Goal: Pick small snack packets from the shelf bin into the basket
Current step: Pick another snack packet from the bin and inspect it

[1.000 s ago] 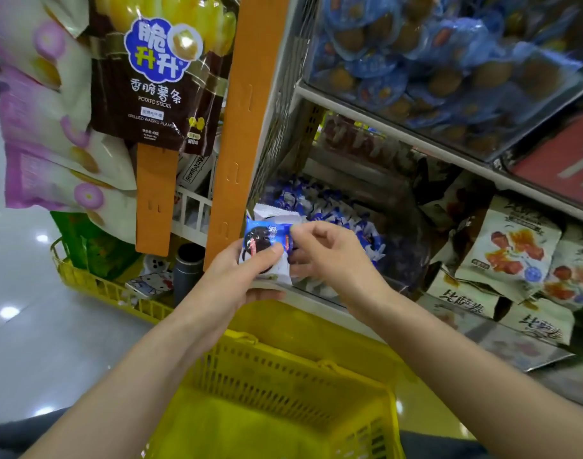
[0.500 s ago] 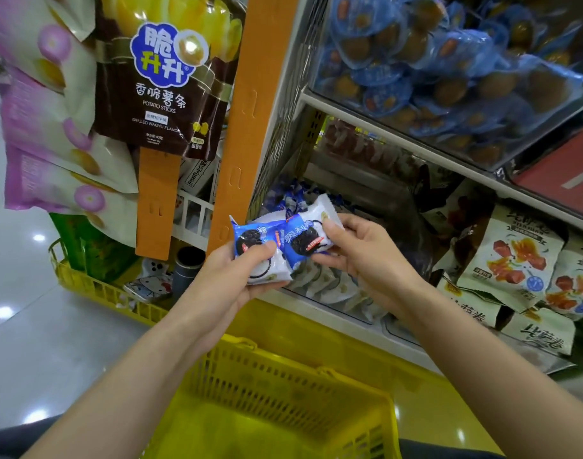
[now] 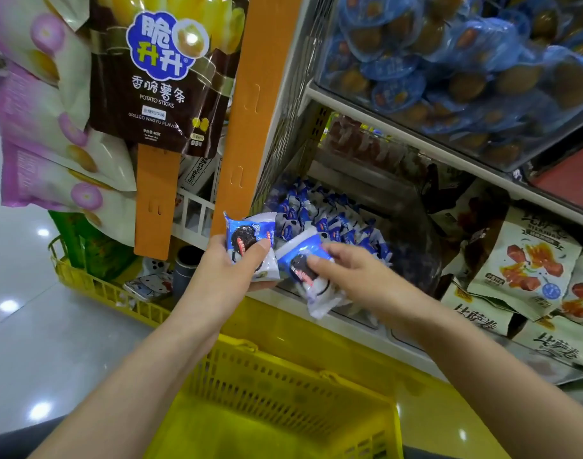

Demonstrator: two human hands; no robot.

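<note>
Packet (image 3: 298, 265) in right hand (image 3: 359, 276) dropped lower (left hand (image 3: 223, 276) grips another).

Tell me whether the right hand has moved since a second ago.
Yes. The right hand, gripping a second packet, has shifted slightly right and down, away from the orange post, toward the yellow basket.

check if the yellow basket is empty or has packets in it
Empty where visible: the yellow basket shows only bare walls and floor; its near end is out of frame.
</note>
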